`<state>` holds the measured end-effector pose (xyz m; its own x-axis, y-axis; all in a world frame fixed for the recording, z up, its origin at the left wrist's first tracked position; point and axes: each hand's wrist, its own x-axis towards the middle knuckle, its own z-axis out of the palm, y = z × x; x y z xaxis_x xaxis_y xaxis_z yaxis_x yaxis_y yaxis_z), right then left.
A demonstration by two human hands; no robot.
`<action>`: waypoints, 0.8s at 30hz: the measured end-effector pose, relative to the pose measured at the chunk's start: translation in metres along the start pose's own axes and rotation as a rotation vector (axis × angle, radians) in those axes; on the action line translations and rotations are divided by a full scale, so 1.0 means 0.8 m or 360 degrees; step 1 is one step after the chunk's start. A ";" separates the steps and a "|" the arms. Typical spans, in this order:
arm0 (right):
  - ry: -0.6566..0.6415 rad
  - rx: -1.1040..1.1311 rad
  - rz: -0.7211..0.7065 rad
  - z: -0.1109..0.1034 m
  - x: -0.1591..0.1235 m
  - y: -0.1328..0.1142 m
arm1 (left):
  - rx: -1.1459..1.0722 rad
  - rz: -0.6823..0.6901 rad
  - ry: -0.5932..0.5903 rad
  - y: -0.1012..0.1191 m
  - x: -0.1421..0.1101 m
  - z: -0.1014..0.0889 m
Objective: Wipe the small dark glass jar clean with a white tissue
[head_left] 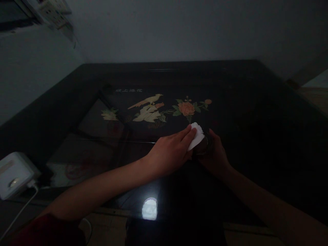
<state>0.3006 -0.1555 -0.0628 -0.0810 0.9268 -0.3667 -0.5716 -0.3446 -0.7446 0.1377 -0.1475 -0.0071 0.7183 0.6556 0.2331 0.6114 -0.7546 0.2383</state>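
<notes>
My left hand [170, 152] is closed on a crumpled white tissue [197, 135] and presses it against a dim, see-through cup-like object [203, 146]. A curved, shiny rim shows on that object, but the poor light hides its exact kind. Wrapped round its right side is my right hand [217, 155], the thumb pointing up. Both hands meet over the near middle of a dark, glossy table [243, 102]. Part of the object is covered by the fingers and tissue.
Inlaid in the tabletop are a bird [150, 99] and a pink flower [186, 108]. A white box-shaped device [16, 174] with a cable sits at the left edge. A pale wall [166, 30] stands behind the table. Bright light reflects near the front edge.
</notes>
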 end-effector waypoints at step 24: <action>0.0029 0.0234 -0.0008 -0.006 0.009 0.005 | 0.0191 0.0101 -0.0126 0.003 0.004 0.002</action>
<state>0.3015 -0.1508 -0.0708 -0.0637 0.9252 -0.3741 -0.6854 -0.3131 -0.6574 0.1419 -0.1471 -0.0073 0.7777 0.6058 0.1678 0.5959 -0.7955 0.1099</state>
